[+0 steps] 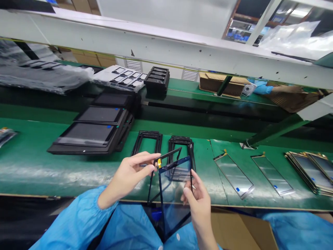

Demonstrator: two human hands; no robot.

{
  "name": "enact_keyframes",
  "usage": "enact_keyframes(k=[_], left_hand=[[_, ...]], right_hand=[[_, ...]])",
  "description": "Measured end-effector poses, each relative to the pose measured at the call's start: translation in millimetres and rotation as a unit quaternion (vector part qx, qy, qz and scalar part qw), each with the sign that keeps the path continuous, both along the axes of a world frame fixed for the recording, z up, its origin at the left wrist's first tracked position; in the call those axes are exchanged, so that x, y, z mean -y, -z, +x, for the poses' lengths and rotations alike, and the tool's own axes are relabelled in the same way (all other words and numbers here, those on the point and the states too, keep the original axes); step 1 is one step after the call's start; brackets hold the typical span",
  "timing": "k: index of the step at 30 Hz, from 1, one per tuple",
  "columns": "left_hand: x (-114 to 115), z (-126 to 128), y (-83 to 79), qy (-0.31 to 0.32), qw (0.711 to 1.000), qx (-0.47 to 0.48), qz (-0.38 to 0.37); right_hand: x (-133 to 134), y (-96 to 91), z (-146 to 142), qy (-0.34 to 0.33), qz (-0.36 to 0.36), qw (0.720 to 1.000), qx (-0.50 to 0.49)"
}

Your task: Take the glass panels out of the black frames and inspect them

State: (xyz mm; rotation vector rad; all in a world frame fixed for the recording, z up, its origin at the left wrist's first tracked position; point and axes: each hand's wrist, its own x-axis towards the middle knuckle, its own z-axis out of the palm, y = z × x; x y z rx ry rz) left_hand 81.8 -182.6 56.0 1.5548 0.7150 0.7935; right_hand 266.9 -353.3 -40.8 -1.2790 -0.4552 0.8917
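Black frame (170,153) is pinched by the left hand (134,172), clear panel (173,198) by the right hand (199,198), both held up at the near edge of the desk (78,171); contact is best kept to rims, the yellow tab (159,163) unbent.

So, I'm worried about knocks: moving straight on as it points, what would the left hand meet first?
Besides the frame it holds, the left hand would probably meet the yellow tab; depth is unclear.

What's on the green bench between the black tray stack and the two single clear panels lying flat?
In the head view: a left stack of black frames and a right stack of black frames, the latter partly behind the held transparent panel.
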Motion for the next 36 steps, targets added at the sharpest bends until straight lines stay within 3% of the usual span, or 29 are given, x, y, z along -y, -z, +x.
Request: enact_keyframes(k=[9,18,24,36], left_hand=[[5,-9,2.0,-0.001,1.000,0.006,-0.004],[13,-13,16.9,-0.028,0.991,0.023,-0.132],[15,-11,22.1,-0.018,0.981,0.040,-0.189],[18,-4,28.5,-0.020,0.974,0.064,-0.215]], right_hand=[[-7,-8.4,-12,-0.005,0.003,1.000,-0.017],[-5,-14.3,-25,0.030,0.003,0.999,0.016],[-1,-20.7,-26,0.014,-0.024,0.999,0.017],[3,-19.5,-28,0.028,-0.049,0.998,0.039]])
